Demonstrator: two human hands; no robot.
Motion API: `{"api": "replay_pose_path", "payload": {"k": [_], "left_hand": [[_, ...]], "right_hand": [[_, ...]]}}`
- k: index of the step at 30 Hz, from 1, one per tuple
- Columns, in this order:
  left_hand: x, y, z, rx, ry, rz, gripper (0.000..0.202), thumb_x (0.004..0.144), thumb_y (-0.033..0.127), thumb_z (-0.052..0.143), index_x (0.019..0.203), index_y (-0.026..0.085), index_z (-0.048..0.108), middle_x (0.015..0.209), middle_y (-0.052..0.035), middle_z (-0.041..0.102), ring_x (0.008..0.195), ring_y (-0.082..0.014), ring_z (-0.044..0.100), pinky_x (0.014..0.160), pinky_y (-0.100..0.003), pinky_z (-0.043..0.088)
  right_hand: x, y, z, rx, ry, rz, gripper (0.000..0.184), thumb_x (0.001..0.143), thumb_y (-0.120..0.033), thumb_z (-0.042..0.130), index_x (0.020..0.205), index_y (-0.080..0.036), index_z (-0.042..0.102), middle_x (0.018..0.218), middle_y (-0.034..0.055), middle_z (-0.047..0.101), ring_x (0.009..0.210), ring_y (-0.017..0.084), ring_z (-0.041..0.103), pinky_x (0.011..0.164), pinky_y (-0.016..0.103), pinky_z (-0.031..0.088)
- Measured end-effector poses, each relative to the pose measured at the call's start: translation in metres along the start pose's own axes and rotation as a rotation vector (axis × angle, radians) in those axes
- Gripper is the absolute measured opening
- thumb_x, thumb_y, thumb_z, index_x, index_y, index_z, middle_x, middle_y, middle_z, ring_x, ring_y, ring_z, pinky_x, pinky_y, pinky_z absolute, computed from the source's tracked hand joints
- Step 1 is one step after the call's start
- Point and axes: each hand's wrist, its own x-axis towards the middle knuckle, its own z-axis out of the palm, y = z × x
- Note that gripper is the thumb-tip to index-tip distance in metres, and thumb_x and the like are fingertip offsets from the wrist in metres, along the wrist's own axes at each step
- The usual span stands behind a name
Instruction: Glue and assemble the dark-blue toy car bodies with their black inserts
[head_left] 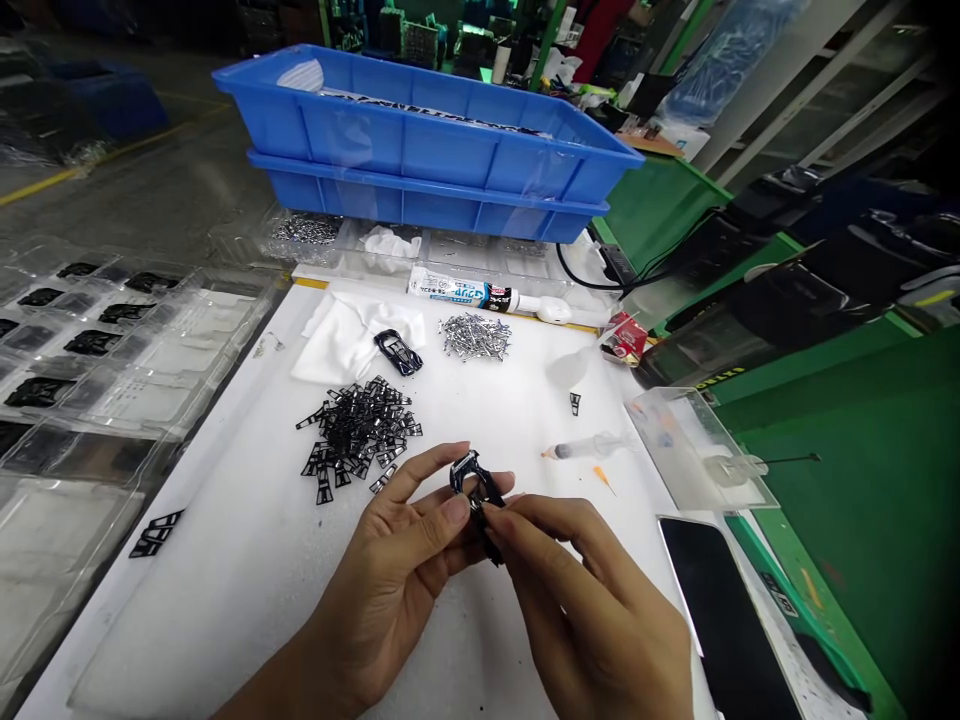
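My left hand and my right hand pinch a small black openwork part between their fingertips above the white table. Fingers hide its lower portion. Beyond my hands lie a heap of similar black pieces and a heap of tiny silver pieces. A larger black piece rests on a white cloth. To the right lie a syringe, an orange dispensing tip and a lone black piece.
A tube of adhesive lies at the table's far edge, behind which stand stacked blue plastic crates. Clear trays with black parts lie to the left. A clear acrylic holder and a black phone sit on the right.
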Motion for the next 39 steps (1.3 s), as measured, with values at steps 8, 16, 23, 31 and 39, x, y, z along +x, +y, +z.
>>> {"api": "replay_pose_path", "payload": {"k": [8, 16, 23, 31, 39], "left_hand": [[0.001, 0.001, 0.001, 0.012, 0.009, 0.051, 0.035, 0.094, 0.013, 0.059, 0.126, 0.026, 0.052, 0.118, -0.0123, 0.073, 0.105, -0.0202, 0.072, 0.09, -0.034, 0.057], [-0.008, 0.004, 0.011, 0.187, -0.012, 0.231, 0.025, 0.092, 0.014, 0.063, 0.114, 0.024, 0.055, 0.116, -0.0068, 0.074, 0.12, -0.0236, 0.064, 0.102, -0.04, 0.051], [-0.006, 0.001, 0.006, 0.187, -0.059, 0.162, 0.025, 0.093, 0.014, 0.062, 0.115, 0.026, 0.056, 0.116, -0.0047, 0.074, 0.121, -0.0204, 0.062, 0.105, -0.038, 0.048], [-0.008, 0.0, 0.008, 0.238, -0.07, 0.177, 0.023, 0.093, 0.013, 0.062, 0.113, 0.026, 0.059, 0.114, -0.0041, 0.074, 0.11, -0.0176, 0.067, 0.093, -0.029, 0.053], [-0.011, -0.002, 0.009, 0.291, -0.054, 0.225, 0.021, 0.092, 0.014, 0.063, 0.109, 0.026, 0.062, 0.119, -0.0053, 0.073, 0.12, -0.0213, 0.063, 0.092, -0.029, 0.054]], "right_hand": [[-0.001, 0.003, -0.004, -0.047, -0.118, 0.093, 0.036, 0.095, -0.016, 0.057, 0.129, -0.024, 0.064, 0.111, 0.0089, 0.051, 0.093, 0.013, 0.057, 0.074, 0.023, 0.056], [0.006, 0.003, -0.01, 0.319, -0.011, 0.442, 0.028, 0.102, -0.028, 0.048, 0.123, -0.035, 0.064, 0.109, -0.0009, 0.068, 0.089, 0.01, 0.067, 0.077, 0.022, 0.059], [0.006, 0.0, -0.007, 0.12, 0.054, 0.127, 0.031, 0.091, -0.007, 0.061, 0.119, -0.019, 0.068, 0.117, 0.0085, 0.061, 0.107, 0.015, 0.062, 0.092, 0.025, 0.054], [0.001, 0.0, -0.002, 0.075, 0.014, 0.053, 0.04, 0.088, -0.002, 0.062, 0.124, -0.018, 0.066, 0.126, 0.0126, 0.052, 0.11, 0.019, 0.059, 0.088, 0.034, 0.058], [0.0, -0.004, 0.002, 0.005, 0.059, 0.013, 0.039, 0.086, -0.001, 0.064, 0.123, -0.016, 0.067, 0.128, 0.0143, 0.055, 0.111, 0.021, 0.06, 0.087, 0.035, 0.06]]}}
